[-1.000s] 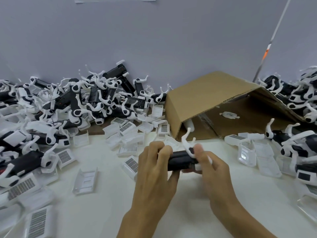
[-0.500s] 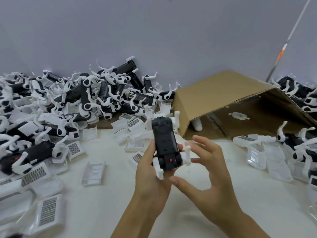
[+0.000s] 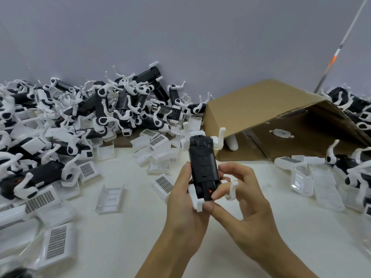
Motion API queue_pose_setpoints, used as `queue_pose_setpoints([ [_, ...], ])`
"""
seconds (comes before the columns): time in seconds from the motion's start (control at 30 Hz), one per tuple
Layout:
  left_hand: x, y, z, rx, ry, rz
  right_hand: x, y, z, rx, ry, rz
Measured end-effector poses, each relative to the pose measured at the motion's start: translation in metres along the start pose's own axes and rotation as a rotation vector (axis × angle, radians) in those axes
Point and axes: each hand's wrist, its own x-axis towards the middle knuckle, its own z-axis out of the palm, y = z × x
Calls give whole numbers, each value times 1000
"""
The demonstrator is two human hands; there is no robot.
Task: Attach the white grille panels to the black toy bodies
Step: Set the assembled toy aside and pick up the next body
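A small assembly workshop: heaps of identical black toy bodies (image 3: pixel 112 109) against a bare wall (image 3: pixel 180 37), loose white grille panels (image 3: pixel 56 243) across a white table (image 3: pixel 120 247), an upturned cardboard box (image 3: pixel 251 105).

Both hands hold one black toy body (image 3: pixel 203 161) upright above the white table (image 3: pixel 128 237). The left hand (image 3: pixel 184 201) grips its left side, the right hand (image 3: pixel 239 199) pinches its near end. Grille panels (image 3: pixel 56 241) lie left; a cardboard box (image 3: pixel 251 103) lies far right.
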Motion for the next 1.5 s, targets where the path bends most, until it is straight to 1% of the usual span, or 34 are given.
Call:
queue_pose_setpoints([
  [0.23, 1, 2, -4, 2, 16, -21, 2, -1, 1, -85, 68, -16],
  [0.47, 3, 0, -4, -41, 29, -13, 2, -2, 1, -37, 27, -2],
  [0.73, 2, 0, -3, -42, -6, -18, -1, -2, 0, 14, 11, 25],
  [0.83, 3, 1, -4, -41, -15, -33, 0, -1, 0, -30, 21, 71],
  [0.97, 5, 0, -8, -63, -2, -42, 0, -1, 2, -102, 45, 75],
  [1.03, 7, -1, -9, -17, 23, -8, 2, -1, 0, -20, 20, 132],
  [1.13, 11, 1, -9, 40, 75, 131, 10, -4, -6, 265, 64, 302],
  [1.2, 12, 2, -10, 220, 113, 239, 13, -3, -9, 410, 65, 369],
  [1.27, 10, -1, -10, 399, 122, 319, 14, -2, -10, 379, 22, 404],
  [1.37, 6, -4, -9, 558, 96, 380, 15, -3, -12, 286, -72, 410],
  [1.43, 8, 0, -10, 641, 68, 370, 16, -5, -16, 291, -154, 411],
  [1.5, 9, 7, -12, 715, 9, 317, 18, -7, -21, 301, -192, 436],
])
